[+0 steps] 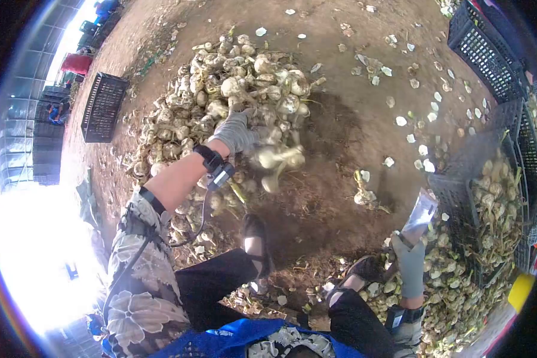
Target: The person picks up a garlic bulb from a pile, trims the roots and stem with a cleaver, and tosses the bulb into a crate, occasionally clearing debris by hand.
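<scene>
My left hand [237,131], in a grey glove, reaches into a large heap of garlic bulbs [188,119] with stems on. Its fingers touch the bulbs, but blur and garlic hide how they are curled. Just right of it, a few loose garlic bulbs [277,158] are smeared by motion. My right hand [409,262], also gloved, is closed around the handle of a broad-bladed knife [420,212], low on the right. The blade points up and away from me. A single garlic bulb with its stem [364,194] lies on the dirt between the heap and the knife.
On the right, a black crate [453,194] lies tipped, with trimmed garlic [492,203] in and below it. More black crates [486,53] stand at the upper right, another [103,107] at the left. White scraps [401,121] dot the dirt floor. My shoes [255,238] are close to the heap.
</scene>
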The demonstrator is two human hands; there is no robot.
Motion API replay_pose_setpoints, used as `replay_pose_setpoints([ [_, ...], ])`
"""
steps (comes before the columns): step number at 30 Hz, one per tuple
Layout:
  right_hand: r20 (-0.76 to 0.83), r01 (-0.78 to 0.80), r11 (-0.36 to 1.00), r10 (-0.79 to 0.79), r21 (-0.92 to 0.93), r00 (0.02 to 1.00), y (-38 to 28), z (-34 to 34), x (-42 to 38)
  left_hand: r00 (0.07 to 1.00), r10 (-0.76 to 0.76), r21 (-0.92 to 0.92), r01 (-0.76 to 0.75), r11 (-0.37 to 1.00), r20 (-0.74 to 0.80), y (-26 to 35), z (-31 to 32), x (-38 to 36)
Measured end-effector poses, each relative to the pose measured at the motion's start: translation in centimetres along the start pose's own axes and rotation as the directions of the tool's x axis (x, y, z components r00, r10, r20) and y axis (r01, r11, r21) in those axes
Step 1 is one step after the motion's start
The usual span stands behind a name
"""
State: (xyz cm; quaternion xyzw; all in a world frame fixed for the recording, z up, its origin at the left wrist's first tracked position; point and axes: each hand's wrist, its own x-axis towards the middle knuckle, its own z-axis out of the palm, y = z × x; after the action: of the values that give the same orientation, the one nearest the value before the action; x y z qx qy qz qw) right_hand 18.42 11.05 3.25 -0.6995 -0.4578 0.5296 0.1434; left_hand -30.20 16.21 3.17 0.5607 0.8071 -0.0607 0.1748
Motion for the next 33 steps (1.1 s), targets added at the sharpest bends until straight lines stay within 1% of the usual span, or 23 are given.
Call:
replay_pose_setpoints([
  [1,0.003,-0.016,1.0,0.016,0.02,1.0,0.1,-0.1,0.1,0.998,-0.066,-0.36,0.066,0.931,0.012,-0.1,0.1,0.6],
  [2,0.009,-0.031,0.999,0.031,0.021,0.999,0.0,-0.3,0.2,0.991,-0.123,-0.67,0.125,0.732,0.051,-0.4,0.2,1.6],
  [3,0.014,-0.048,0.999,0.048,0.021,0.999,-0.3,-0.4,0.3,0.993,-0.122,-0.8,0.076,0.595,0.003,-1.2,0.3,2.4],
  [5,-0.022,-0.035,0.999,0.034,-0.001,0.999,-0.5,-0.3,0.4,0.97,-0.078,-0.833,-0.156,0.531,-0.232,-3.7,-0.1,5.0],
  [6,-0.06,-0.006,1.0,0.004,-0.024,0.998,-0.5,-0.1,0.5,0.945,-0.073,-0.755,-0.205,0.623,-0.318,-4.7,-0.3,6.3],
  [8,-0.07,0.005,0.998,-0.009,-0.058,0.998,-0.6,0.1,0.9,0.925,-0.132,-0.356,-0.004,0.935,-0.356,-4.0,-3.0,7.3],
  [9,-0.042,-0.013,0.998,0.01,-0.067,0.999,-0.7,0.0,1.1,0.935,-0.167,0.06,0.195,0.979,-0.313,-1.8,-5.9,6.9],
  [10,-0.014,-0.031,0.997,0.03,-0.075,0.999,-0.8,-0.1,1.3,0.935,-0.129,0.077,0.163,0.984,-0.329,-4.8,-4.3,9.9],
  [11,-0.001,-0.052,0.998,0.052,-0.038,0.999,-0.8,0.0,1.5,0.98,-0.131,0.017,0.135,0.991,-0.151,-7.2,-3.9,12.7],
  [12,0.01,-0.073,0.997,0.073,0.0,0.997,-0.7,0.0,1.6,0.983,0.175,0.406,-0.137,0.903,-0.059,-10.6,-2.4,16.2],
  [14,0.014,-0.093,0.996,0.093,0.017,0.996,-0.6,0.0,1.6,0.989,0.027,0.203,-0.057,0.977,0.146,-9.0,-2.5,18.2],
  [16,0.008,-0.085,0.996,0.085,-0.021,0.996,-0.8,-0.2,1.7,0.967,-0.011,0.158,-0.03,0.987,0.255,-7.6,-2.4,19.2],
  [18,-0.001,-0.128,0.99,0.128,-0.057,0.992,-0.7,0.0,1.9,0.943,0.171,0.373,-0.274,0.887,0.286,-10.3,0.8,20.8],
  [19,-0.005,-0.147,0.986,0.147,-0.078,0.989,-0.5,0.0,1.9,0.961,0.084,0.252,-0.152,0.956,0.262,-11.1,2.3,20.7],
  [21,0.061,-0.095,0.991,0.101,-0.096,0.993,0.1,-0.3,2.0,0.987,0.154,0.195,-0.16,0.968,0.049,-4.3,0.7,14.3],
  [23,0.028,0.021,0.994,-0.018,-0.111,0.999,0.4,0.0,1.7,0.918,0.282,-0.004,-0.293,0.956,0.28,-2.2,1.0,13.2],
  [24,0.007,0.094,0.986,-0.094,-0.137,0.996,0.9,0.1,1.7,0.904,0.279,0.019,-0.301,0.953,0.324,-0.3,2.0,11.8],
  [26,-0.002,0.091,0.985,-0.093,-0.146,0.996,0.5,-0.3,1.0,0.912,0.222,0.177,-0.296,0.939,0.346,6.5,2.7,6.9],
  [28,-0.021,-0.002,0.998,0.001,-0.056,1.0,1.1,-0.9,0.3,0.94,0.185,0.342,-0.281,0.897,0.287,10.5,3.9,3.6],
  [29,-0.04,0.027,0.999,-0.028,-0.029,0.999,1.4,-1.4,-0.1,0.956,0.172,0.433,-0.263,0.862,0.237,12.1,4.6,2.0],
  [31,-0.08,0.076,0.997,-0.074,0.027,0.994,2.0,-2.2,-1.0,0.936,0.07,0.316,-0.186,0.93,0.346,14.1,4.1,0.5],
  [32,-0.012,-0.096,0.995,0.096,0.003,0.995,-0.6,-3.1,-2.2,0.92,0.047,0.255,-0.157,0.954,0.39,15.1,3.3,-1.0],
  [33,-0.029,-0.089,0.996,0.089,-0.003,0.996,0.1,-3.6,-2.7,0.9,0.023,0.194,-0.118,0.974,0.435,15.7,3.1,-2.6],
])
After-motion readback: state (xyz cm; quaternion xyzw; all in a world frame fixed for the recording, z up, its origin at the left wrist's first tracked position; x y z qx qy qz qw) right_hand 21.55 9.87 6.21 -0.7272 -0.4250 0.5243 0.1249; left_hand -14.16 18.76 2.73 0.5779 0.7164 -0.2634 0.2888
